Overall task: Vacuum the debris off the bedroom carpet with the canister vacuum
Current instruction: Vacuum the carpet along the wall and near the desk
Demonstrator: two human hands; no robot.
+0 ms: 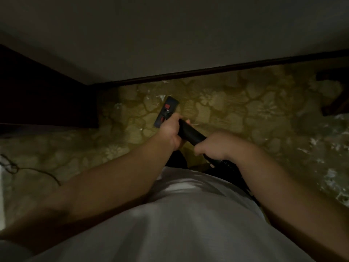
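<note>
A black vacuum wand [190, 132] runs from my waist down to a black floor head [166, 111] with a red pedal, which sits on the yellow-green patterned carpet [236, 110] near the wall. My left hand [171, 130] grips the wand's lower part. Higher on the wand, my right hand [211, 144] grips it where the ribbed hose [226, 164] begins. White debris [332, 174] lies scattered over the carpet at the right, and small flecks [160, 97] lie beside the floor head. The canister is out of sight.
A dark baseboard [226, 69] runs under the pale wall ahead. Dark furniture [43, 95] stands at the left, and another dark piece [334, 91] at the far right. A thin dark cord [34, 170] lies on the carpet at the left.
</note>
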